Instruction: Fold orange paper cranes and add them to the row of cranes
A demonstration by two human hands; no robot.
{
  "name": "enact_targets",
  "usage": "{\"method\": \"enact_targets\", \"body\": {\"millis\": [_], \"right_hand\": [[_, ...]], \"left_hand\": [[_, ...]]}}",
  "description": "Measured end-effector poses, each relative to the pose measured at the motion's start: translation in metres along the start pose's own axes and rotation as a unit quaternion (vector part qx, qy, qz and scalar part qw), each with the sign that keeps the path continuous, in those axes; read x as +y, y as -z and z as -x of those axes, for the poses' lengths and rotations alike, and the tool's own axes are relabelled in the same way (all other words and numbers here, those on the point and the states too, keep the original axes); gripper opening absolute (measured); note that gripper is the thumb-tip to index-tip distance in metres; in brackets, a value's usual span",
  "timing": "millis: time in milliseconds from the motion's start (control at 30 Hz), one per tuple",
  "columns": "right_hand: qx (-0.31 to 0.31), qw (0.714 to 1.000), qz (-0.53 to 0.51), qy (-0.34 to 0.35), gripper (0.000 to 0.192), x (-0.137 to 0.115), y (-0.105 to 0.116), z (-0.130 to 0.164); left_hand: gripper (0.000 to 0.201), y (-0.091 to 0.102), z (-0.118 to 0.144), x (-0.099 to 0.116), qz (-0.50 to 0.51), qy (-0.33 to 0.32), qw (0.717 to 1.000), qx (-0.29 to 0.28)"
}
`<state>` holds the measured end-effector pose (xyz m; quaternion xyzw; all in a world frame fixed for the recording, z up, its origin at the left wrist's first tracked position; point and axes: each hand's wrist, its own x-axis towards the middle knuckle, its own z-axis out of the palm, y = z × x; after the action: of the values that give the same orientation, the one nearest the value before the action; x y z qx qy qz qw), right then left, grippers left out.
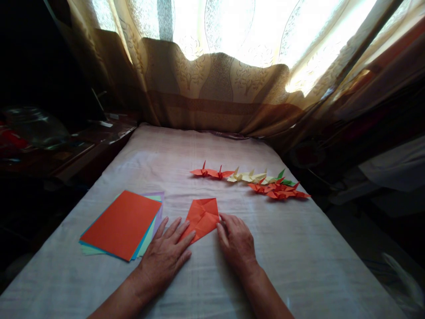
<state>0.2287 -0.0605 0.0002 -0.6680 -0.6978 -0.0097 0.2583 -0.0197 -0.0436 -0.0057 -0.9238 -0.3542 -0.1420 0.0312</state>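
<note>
with your left hand [163,256] flat on the orange paper [206,216] and your right hand [238,244] pinching its edge, align before creasing.

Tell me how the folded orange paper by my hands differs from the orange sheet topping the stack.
The folded paper shows creases; the top sheet looks smooth and unfolded.
The folded paper looks smaller than the top sheet.
The folded paper lies under the left hand's fingers; the top sheet rests on other coloured sheets.
Both are orange.

The folded piece [206,216] is matt paper; the cover [292,248], cloth.
</note>
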Motion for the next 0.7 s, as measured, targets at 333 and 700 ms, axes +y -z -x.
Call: {"method": "enact_targets", "body": {"millis": [333,700], "right_hand": [[0.013,0.999,-0.041,0.004,0.034,-0.017,-0.010,0.004],[0.023,0.991,-0.119,0.062,0.038,0.004,-0.020,-0.015]], "left_hand": [[0.039,-0.006,0.001,0.005,-0.009,0.033,0.999,0.030],[0.043,0.014,-0.016,0.008,0.067,0.034,0.996,0.046]]}}
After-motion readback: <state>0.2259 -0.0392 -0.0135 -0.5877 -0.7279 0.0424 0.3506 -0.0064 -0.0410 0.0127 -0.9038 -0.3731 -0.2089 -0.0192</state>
